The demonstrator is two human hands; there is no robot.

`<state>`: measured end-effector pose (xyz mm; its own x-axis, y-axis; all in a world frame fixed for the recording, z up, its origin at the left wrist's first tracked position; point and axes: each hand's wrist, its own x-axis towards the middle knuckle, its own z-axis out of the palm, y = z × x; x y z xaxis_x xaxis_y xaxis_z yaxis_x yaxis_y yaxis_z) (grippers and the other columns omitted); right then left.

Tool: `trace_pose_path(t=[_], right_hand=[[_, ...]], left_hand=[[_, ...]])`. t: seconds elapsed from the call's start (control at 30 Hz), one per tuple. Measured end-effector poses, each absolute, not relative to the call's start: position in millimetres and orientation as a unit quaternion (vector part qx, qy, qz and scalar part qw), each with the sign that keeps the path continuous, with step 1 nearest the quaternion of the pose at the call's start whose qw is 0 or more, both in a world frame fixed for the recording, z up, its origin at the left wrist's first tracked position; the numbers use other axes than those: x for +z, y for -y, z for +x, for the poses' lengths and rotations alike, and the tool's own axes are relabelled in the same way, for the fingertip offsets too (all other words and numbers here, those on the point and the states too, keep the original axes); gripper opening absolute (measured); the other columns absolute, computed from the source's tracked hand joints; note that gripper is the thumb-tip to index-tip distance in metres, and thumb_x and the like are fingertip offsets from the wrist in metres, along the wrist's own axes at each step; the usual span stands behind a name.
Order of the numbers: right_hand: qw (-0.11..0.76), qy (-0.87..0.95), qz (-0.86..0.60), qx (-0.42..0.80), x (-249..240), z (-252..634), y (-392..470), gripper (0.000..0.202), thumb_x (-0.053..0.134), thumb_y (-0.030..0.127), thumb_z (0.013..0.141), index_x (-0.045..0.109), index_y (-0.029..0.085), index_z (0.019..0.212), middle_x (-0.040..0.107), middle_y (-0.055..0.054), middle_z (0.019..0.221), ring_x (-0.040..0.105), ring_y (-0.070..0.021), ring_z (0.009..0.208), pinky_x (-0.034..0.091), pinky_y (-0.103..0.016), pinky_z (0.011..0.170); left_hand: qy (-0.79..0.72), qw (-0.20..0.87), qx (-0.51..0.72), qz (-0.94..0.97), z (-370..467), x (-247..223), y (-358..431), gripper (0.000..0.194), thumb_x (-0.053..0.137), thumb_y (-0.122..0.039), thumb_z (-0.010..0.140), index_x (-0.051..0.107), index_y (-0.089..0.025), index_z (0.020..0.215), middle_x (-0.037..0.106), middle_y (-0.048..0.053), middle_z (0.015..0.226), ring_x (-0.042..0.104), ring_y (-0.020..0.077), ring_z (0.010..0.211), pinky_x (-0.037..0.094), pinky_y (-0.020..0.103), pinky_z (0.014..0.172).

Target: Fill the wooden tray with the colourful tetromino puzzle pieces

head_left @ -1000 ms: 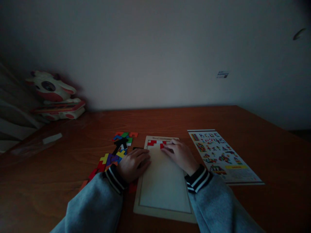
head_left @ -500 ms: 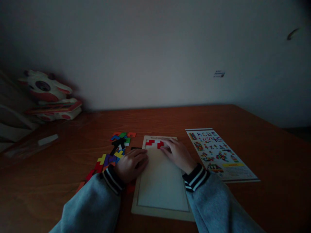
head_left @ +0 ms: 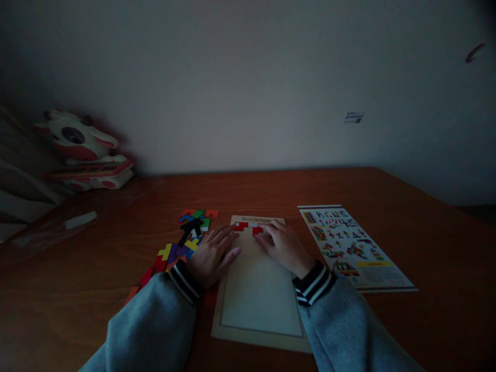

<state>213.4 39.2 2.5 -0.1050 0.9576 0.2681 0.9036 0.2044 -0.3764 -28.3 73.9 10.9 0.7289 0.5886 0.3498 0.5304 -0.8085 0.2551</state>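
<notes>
A shallow wooden puzzle tray [head_left: 263,289] lies in front of me, its recessed floor mostly bare. At its far end sit a red puzzle piece [head_left: 242,226] and a small white patch, perhaps another piece. My right hand [head_left: 284,248] rests over the far right corner, with thumb and forefinger closed about a second red piece [head_left: 256,231]; the other fingers hide part of it. My left hand [head_left: 213,253] lies across the tray's left rim, fingers stretched toward the left red piece. I see nothing held in it.
Left of the tray is a heap of coloured puzzle pieces [head_left: 178,251], partly under my left wrist. A printed pattern sheet [head_left: 358,253] lies on the right. A cow-shaped toy [head_left: 91,155] stands at the back left, before the wall.
My left hand has opened out, its fingers reaching farther up to the tray's far left corner and its thumb apart. The right hand stays almost in place. The view has shifted slightly.
</notes>
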Motion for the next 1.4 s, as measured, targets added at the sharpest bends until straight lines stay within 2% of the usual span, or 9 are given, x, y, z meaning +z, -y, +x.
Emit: trace_pose_path(t=[0.2, 0.4, 0.53, 0.7, 0.97, 1.1, 1.2, 1.3, 1.4], right_hand=[[0.202, 0.753, -0.625, 0.039, 4, 211, -38, 0.037, 0.051, 0.041, 0.097, 0.067, 0.02, 0.122, 0.067, -0.011, 0.114, 0.062, -0.0246, 0.107, 0.048, -0.04, 0.095], [0.203, 0.759, -0.618, 0.035, 1, 213, -38, 0.038, 0.05, 0.042, 0.098, 0.067, 0.02, 0.124, 0.066, -0.011, 0.113, 0.062, -0.0237, 0.104, 0.048, -0.039, 0.093], [0.204, 0.758, -0.618, 0.039, 0, 214, -38, 0.038, 0.051, 0.04, 0.097, 0.067, 0.02, 0.124, 0.066, -0.011, 0.112, 0.062, -0.0233, 0.104, 0.048, -0.038, 0.093], [0.198, 0.755, -0.623, 0.047, 3, 212, -37, 0.039, 0.051, 0.04, 0.097, 0.065, 0.02, 0.126, 0.066, -0.012, 0.113, 0.062, -0.0238, 0.104, 0.047, -0.04, 0.092], [0.234, 0.748, -0.617, 0.064, 0, 212, -40, 0.036, 0.055, 0.037, 0.094, 0.062, 0.022, 0.126, 0.068, -0.01, 0.118, 0.062, -0.0237, 0.11, 0.046, -0.042, 0.096], [0.256, 0.747, -0.611, 0.064, -5, 213, -41, 0.043, 0.057, 0.039, 0.093, 0.055, 0.022, 0.133, 0.066, -0.011, 0.125, 0.059, -0.0249, 0.116, 0.046, -0.044, 0.098], [0.274, 0.74, -0.61, 0.074, -6, 214, -40, 0.054, 0.062, 0.046, 0.089, 0.051, 0.02, 0.135, 0.062, -0.013, 0.13, 0.058, -0.0266, 0.118, 0.046, -0.045, 0.1], [0.272, 0.738, -0.614, 0.064, -3, 216, -38, 0.073, 0.069, 0.056, 0.081, 0.047, 0.018, 0.14, 0.06, -0.015, 0.128, 0.055, -0.0295, 0.119, 0.044, -0.046, 0.101], [0.242, 0.732, -0.635, 0.044, -2, 219, -37, 0.089, 0.068, 0.069, 0.075, 0.044, 0.016, 0.143, 0.06, -0.017, 0.124, 0.054, -0.0337, 0.118, 0.043, -0.05, 0.1]], left_hand=[[-0.31, 0.092, 0.188, 0.927, -19, 8, -78, 0.046, 0.034, -0.044, 0.103, 0.055, -0.017, 0.134, 0.054, 0.012, 0.144, 0.045, 0.0266, 0.136, 0.039, 0.049, 0.113], [-0.333, 0.077, 0.169, 0.925, -15, 4, -80, 0.056, 0.03, -0.052, 0.103, 0.051, -0.015, 0.14, 0.051, 0.013, 0.147, 0.044, 0.0283, 0.137, 0.037, 0.052, 0.113], [-0.337, 0.074, 0.165, 0.924, -16, 2, -80, 0.055, 0.031, -0.052, 0.102, 0.048, -0.018, 0.142, 0.05, 0.012, 0.148, 0.043, 0.0281, 0.137, 0.037, 0.052, 0.113], [-0.339, 0.068, 0.152, 0.926, -16, 3, -80, 0.057, 0.031, -0.052, 0.102, 0.048, -0.015, 0.143, 0.047, 0.013, 0.149, 0.042, 0.0287, 0.137, 0.037, 0.049, 0.114], [-0.336, 0.067, 0.164, 0.925, -17, 3, -81, 0.056, 0.033, -0.05, 0.103, 0.047, -0.013, 0.142, 0.049, 0.015, 0.147, 0.044, 0.0292, 0.136, 0.038, 0.05, 0.112], [-0.336, 0.062, 0.185, 0.921, -16, 3, -79, 0.048, 0.036, -0.046, 0.102, 0.051, -0.017, 0.138, 0.053, 0.014, 0.142, 0.05, 0.0279, 0.129, 0.041, 0.05, 0.109], [-0.333, 0.06, 0.191, 0.921, -19, 6, -79, 0.046, 0.038, -0.045, 0.102, 0.052, -0.018, 0.137, 0.056, 0.014, 0.139, 0.053, 0.0281, 0.124, 0.043, 0.05, 0.106], [-0.272, 0.068, 0.174, 0.944, -33, 10, -84, 0.059, 0.049, -0.054, 0.095, 0.045, -0.021, 0.144, 0.053, 0.014, 0.142, 0.051, 0.0307, 0.127, 0.042, 0.052, 0.107], [-0.216, 0.086, 0.139, 0.963, -52, 12, -92, 0.1, 0.068, -0.074, 0.07, 0.037, -0.023, 0.149, 0.046, 0.016, 0.148, 0.044, 0.0377, 0.133, 0.036, 0.058, 0.11]])
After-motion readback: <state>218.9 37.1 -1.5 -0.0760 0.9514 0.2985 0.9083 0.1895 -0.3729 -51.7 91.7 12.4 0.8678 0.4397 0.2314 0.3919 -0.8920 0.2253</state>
